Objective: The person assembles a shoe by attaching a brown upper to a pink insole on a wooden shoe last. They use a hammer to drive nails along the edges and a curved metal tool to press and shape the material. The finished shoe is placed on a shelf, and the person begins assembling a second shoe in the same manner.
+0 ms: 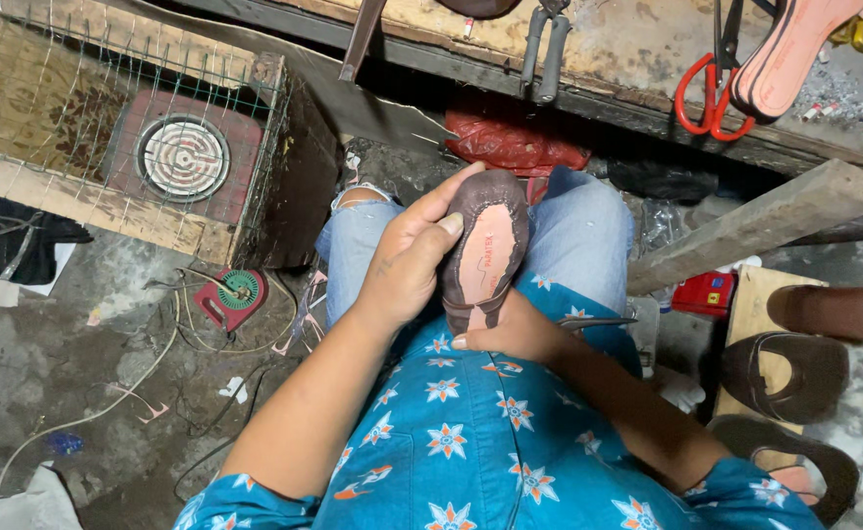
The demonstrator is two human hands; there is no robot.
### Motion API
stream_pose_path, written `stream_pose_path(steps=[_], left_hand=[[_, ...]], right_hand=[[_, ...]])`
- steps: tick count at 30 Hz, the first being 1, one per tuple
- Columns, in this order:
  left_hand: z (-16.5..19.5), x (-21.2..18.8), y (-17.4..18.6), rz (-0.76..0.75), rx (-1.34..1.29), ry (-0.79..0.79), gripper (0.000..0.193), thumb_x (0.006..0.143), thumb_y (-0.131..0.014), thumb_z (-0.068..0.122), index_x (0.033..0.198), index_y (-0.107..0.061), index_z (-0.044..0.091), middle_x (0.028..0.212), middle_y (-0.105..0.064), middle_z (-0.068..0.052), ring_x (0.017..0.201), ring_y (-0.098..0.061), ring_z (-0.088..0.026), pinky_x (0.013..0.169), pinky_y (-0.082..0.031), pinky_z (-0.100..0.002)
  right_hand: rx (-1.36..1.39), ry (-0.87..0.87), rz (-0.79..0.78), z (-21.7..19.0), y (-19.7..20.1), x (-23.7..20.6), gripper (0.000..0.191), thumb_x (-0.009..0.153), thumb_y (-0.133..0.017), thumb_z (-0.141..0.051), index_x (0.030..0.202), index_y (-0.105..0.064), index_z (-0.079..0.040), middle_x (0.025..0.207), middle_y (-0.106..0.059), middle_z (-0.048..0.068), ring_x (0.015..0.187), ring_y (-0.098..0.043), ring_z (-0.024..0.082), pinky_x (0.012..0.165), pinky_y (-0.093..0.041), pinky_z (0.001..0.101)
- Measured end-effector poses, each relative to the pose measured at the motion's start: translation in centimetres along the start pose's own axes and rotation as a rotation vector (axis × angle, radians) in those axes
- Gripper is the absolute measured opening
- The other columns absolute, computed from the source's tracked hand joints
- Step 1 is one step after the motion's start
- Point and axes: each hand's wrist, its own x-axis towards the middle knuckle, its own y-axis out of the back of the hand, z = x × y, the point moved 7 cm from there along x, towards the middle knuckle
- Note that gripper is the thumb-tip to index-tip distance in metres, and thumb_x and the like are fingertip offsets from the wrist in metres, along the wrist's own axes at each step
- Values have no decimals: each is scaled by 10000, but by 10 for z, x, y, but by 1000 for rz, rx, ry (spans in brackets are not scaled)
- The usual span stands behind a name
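A brown shoe upper on a last (486,245), its pink insole facing up, rests sole-up on my lap. My left hand (407,257) wraps around its left side, thumb pressed on the insole edge. My right hand (512,332) grips the heel end from below and also holds a thin metal tool (598,321) that points right. I wear jeans and a blue patterned shirt.
A wooden box with wire mesh holds a round electric heater (183,157) at left. Red-handled scissors (706,93), pliers (543,49) and a pink sole (784,54) lie on the bench ahead. Brown finished shoes (789,378) sit at right beside a wooden beam (755,221). Cables cross the floor.
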Motion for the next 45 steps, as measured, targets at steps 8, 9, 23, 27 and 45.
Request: stream_pose_path(steps=[8,9,23,27,45], left_hand=[[5,-11,0,122,203,-72,512,889,-789,113,1328,-534,41,1181,-641,-38,1103,-626,-125,990,-538,-307],[7,-12,0,130,244,-89,522,866,-810,122,1305,-537,45,1156,-637,-32,1075,-625,-120,962,-543,-303],[14,-18,-22,60,361,-64,389,875,-800,131,1219,-645,37,1100,-707,-34,1031,-668,-105,942,-554,-278],[23,-21,-37,-32,451,-156,383,879,-809,119,1224,-658,46,1165,-722,-65,1095,-695,-148,999,-555,-302],[71,-8,31,118,587,-180,412,876,-799,144,1248,-650,47,1081,-714,-57,983,-661,-112,904,-555,-275]], right_hand=[[-145,159,361,-16,12,0,927,731,-845,-75,1488,-313,-31,1345,-557,143,1264,-565,230,1062,-472,382],[-135,114,406,-13,13,1,940,725,-847,-82,1494,-309,-44,1346,-565,140,1259,-575,227,1052,-483,380],[-4,130,257,-22,10,6,602,855,-768,-97,1385,-486,-61,1298,-592,122,1215,-605,211,1030,-513,365],[167,38,130,9,13,-3,592,868,-746,-120,1393,-476,-78,1328,-572,114,1249,-587,195,1049,-508,357],[-661,288,526,-57,35,-44,513,849,-802,-205,1262,-610,32,1156,-634,158,1045,-661,249,927,-547,372]])
